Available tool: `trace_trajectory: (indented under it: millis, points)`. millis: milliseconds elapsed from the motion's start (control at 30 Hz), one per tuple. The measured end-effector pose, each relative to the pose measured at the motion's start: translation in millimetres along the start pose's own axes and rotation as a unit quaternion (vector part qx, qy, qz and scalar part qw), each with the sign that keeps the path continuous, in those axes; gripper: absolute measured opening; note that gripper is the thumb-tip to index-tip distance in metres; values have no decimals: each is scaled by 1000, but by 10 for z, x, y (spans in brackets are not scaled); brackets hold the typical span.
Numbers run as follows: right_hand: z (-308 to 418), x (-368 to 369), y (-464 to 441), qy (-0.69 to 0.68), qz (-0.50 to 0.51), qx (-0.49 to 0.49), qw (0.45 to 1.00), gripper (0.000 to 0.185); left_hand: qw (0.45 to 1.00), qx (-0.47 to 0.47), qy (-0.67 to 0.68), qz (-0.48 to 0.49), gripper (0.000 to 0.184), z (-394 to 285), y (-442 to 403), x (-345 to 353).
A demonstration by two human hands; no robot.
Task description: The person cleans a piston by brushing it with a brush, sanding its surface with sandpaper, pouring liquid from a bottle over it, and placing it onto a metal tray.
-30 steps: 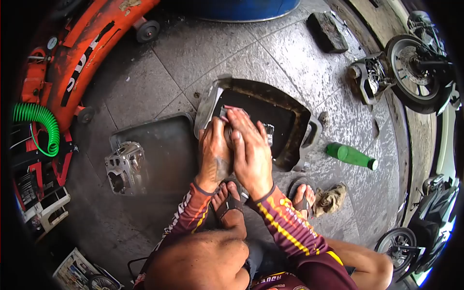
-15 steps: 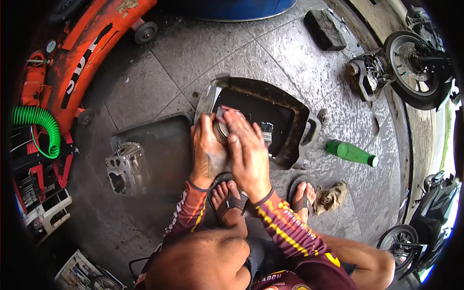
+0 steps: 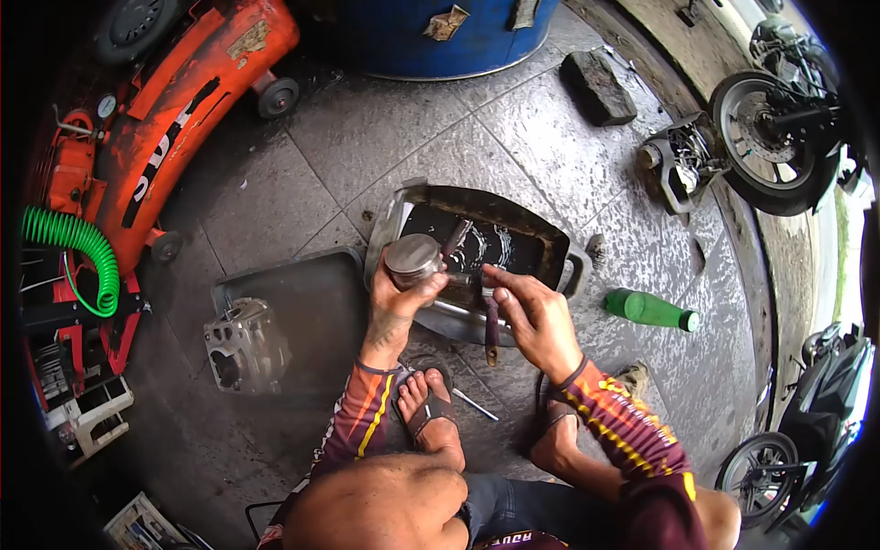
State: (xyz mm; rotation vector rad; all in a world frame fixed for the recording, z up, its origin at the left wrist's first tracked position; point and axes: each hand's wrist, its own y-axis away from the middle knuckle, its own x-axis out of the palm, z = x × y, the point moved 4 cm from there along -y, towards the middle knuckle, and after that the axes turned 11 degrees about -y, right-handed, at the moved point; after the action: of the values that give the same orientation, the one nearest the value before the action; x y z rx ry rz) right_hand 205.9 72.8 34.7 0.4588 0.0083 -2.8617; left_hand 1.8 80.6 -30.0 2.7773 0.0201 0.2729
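My left hand [image 3: 396, 298] is closed around a round metal piston [image 3: 413, 257], its flat face turned up, above the left part of a dark metal pan [image 3: 576, 275]. My right hand [image 3: 536, 316] hovers at the pan's near right edge, its fingers curled together. What they pinch, if anything, is hidden, and a grey blur lies between the two hands. Just beside those fingertips, a paintbrush [image 3: 492, 335] rests across the near rim with its handle pointing toward me. Dark liquid with pale streaks covers the pan's floor. A brownish handle-like piece [image 3: 456, 236] shows behind the piston.
On the left, a metal engine cylinder [image 3: 246, 346] sits in a dark flat tray [image 3: 321, 321]. A green bottle [image 3: 651, 310] lies right of the pan. A thin metal tool [image 3: 477, 405] lies between my feet. An orange compressor [image 3: 174, 128], blue drum [image 3: 440, 41] and motorcycle [image 3: 775, 128] stand around.
My right hand has moved off the piston to the right, beside the paintbrush. The piston is now plainly visible in my left hand. The whole view has shifted slightly.
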Motion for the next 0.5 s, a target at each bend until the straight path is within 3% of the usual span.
trace_trajectory:
  millis: [100,133,233,367,500]
  points:
    - [75,-352,247,124,185,-30,975,28,984,-35,160,70,50,173,7,18]
    - [84,-510,372,157,232,-29,960,27,985,-33,157,69,50,180,1,5]
    - [33,-1063,854,268,331,6,905,26,954,-55,271,117,58,148,-24,38]
    - [-132,-1954,1399,367,294,103,877,29,943,-52,308,112,71,38,-75,16]
    - [-434,-2417,1683,379,109,154,906,61,940,-7,317,126,78,-46,-107,37]
